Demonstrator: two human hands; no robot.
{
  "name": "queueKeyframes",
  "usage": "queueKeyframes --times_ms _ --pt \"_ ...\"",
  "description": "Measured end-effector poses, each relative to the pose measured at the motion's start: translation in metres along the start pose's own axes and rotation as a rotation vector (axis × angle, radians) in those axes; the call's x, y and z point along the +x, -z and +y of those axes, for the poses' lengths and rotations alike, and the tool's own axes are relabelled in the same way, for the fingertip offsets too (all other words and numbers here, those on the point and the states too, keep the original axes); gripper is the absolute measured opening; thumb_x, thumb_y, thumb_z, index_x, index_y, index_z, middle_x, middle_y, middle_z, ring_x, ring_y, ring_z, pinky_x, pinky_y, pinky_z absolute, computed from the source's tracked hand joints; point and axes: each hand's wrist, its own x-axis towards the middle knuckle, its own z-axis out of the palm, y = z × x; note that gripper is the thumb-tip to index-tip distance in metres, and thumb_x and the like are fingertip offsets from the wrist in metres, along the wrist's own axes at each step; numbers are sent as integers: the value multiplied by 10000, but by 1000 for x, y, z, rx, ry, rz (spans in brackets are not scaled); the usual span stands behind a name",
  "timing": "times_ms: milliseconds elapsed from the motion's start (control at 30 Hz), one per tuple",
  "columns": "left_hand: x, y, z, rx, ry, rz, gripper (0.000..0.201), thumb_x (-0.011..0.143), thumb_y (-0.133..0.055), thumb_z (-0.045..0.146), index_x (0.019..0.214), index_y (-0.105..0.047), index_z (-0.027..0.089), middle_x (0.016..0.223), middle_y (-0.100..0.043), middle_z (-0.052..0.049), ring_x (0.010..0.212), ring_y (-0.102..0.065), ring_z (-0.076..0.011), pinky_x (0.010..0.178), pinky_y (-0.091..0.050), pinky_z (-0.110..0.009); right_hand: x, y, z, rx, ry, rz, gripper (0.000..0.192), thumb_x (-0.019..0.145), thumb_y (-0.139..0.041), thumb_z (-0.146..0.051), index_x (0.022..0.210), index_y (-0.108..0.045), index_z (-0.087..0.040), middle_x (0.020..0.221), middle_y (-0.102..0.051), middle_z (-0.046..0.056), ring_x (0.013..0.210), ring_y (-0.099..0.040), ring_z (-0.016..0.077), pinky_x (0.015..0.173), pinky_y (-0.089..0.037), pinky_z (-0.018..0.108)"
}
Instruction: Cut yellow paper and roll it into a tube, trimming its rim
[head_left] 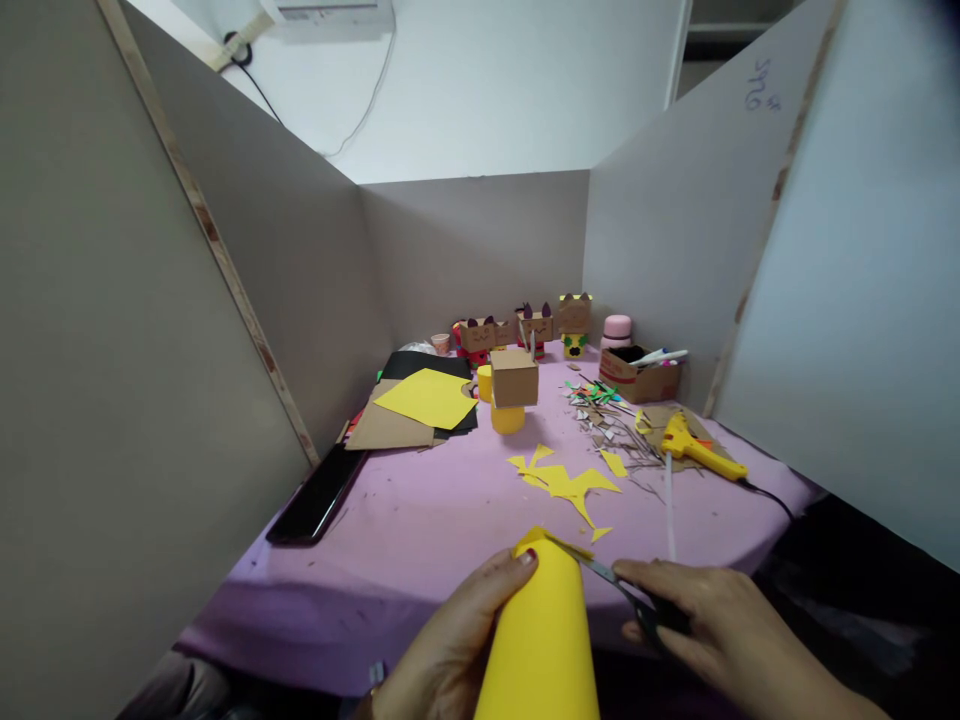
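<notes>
A bent sheet of yellow paper [541, 640] is gripped at its left side by my left hand [465, 620], thumb on top near the far edge. My right hand [697, 610] is closed around black-handled scissors [637, 600]. Their blades reach left to the far edge of the paper, where a strip partly hides the tips. Just beyond lie yellow paper scraps [566, 482] on the purple tablecloth [420, 520]. Farther back stands a cardboard box [514, 378] on top of a yellow paper cylinder [508, 418].
A yellow glue gun [701, 450] rests at the right, its cord trailing off the edge. Paper snippets [600, 400] lie near an open box of pens [641, 375]. Left are a phone [316, 497] and yellow sheet [427, 397]. Cardboard figures [537, 328] line the back. Grey partitions surround the table.
</notes>
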Motion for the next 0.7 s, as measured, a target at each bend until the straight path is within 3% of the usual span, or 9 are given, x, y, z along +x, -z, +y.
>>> queueKeyframes --times_ms 200,333,700 --pt "1 2 4 126 -68 -77 276 807 -656 271 1041 -641 125 815 -703 -71 629 -658 -138 630 -504 -242 3 8 -3 -104 -16 -50 327 847 -575 -299 1163 -659 -295 911 -761 53 818 -718 294 704 -544 418" --pt "0 3 6 187 -86 -117 290 816 -642 279 1052 -632 112 903 -706 -122 676 -665 -148 646 -499 -243 3 10 -3 -113 -3 -68 341 852 -567 -289 1183 -647 -303 931 -759 63 845 -716 297 719 -540 418" --pt "6 4 6 351 -143 -80 330 772 -687 323 1049 -627 152 847 -675 -54 667 -616 -117 646 -476 -227 5 9 -3 -98 -15 -82 338 829 -597 -260 1158 -642 -323 904 -743 35 797 -707 282 699 -524 420"
